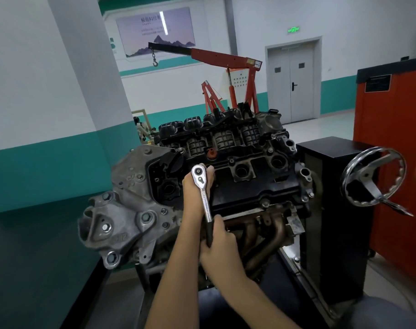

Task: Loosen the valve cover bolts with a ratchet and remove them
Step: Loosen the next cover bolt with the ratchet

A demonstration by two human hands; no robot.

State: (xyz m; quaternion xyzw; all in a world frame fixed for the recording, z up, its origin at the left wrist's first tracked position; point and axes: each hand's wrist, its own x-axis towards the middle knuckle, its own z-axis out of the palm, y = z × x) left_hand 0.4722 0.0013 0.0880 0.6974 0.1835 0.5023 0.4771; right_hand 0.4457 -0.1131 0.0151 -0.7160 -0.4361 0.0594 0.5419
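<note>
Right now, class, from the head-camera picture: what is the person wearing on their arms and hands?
Nothing that shows. The left hand and right hand are ungloved. The left forearm and right forearm are bare down to the picture's lower edge. No sleeve, cuff, watch, ring or marking is visible.

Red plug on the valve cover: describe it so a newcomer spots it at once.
Start at the engine and find its black valve cover on top. Just beyond the ratchet head sits a small plug, the only red part on it.
</note>
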